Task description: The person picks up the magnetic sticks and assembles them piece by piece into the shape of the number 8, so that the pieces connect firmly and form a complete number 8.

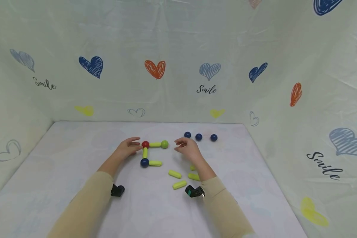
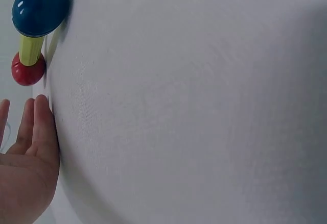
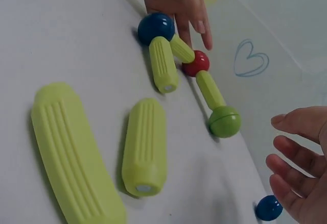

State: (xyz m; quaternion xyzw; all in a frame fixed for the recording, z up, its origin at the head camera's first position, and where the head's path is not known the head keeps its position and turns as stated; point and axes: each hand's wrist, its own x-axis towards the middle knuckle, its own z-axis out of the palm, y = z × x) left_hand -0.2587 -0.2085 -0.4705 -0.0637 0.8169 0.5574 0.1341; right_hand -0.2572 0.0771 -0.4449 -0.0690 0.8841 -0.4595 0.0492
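A joined piece of magnetic balls and rods lies on the table. Its red ball [image 1: 145,144] links by one yellow-green rod [image 1: 155,144] to a green ball [image 1: 164,144], by another to a blue ball [image 1: 144,162]. From the blue ball a third rod [image 1: 155,163] points right with its end free. My left hand [image 1: 128,147] is just left of the red ball, fingers extended; the left wrist view shows a gap between fingertips and red ball [image 2: 28,70]. Right of the green ball, my right hand [image 1: 188,148] hovers with loosely bent fingers, holding nothing, as the right wrist view confirms.
Loose yellow-green rods [image 1: 175,174] lie right of the joined piece, some partly hidden by the right forearm. Three blue balls [image 1: 198,137] sit at the back right of the white table [image 1: 154,211]. Behind it hangs a heart-printed cloth [image 1: 178,39].
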